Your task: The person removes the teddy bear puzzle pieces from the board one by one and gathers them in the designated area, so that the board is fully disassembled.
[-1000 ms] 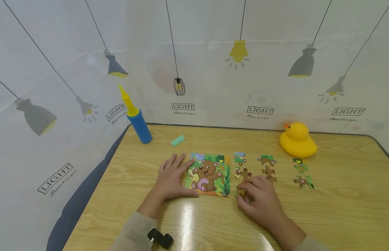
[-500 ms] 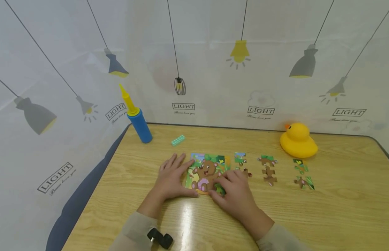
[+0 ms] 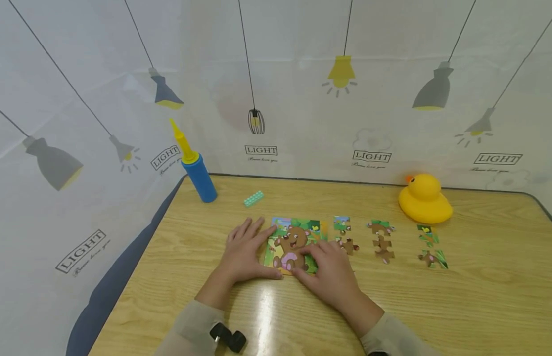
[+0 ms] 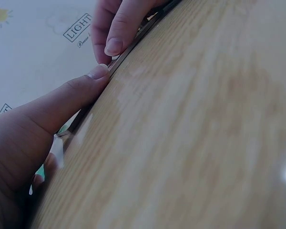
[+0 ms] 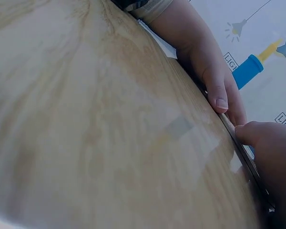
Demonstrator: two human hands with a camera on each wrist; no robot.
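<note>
The person's left hand lies flat with fingers spread and relaxed against the left edge of the bear puzzle board, thumb along its near edge, while the right hand reaches in from the lower right, its straight fingers pressing on the board's lower right corner. The board sits mid-way along a wooden table backed by a white curtain printed with hanging lamps. From left to right stand a blue and yellow pump, a small green brick, loose puzzle pieces right of the board, and a yellow rubber duck.
</note>
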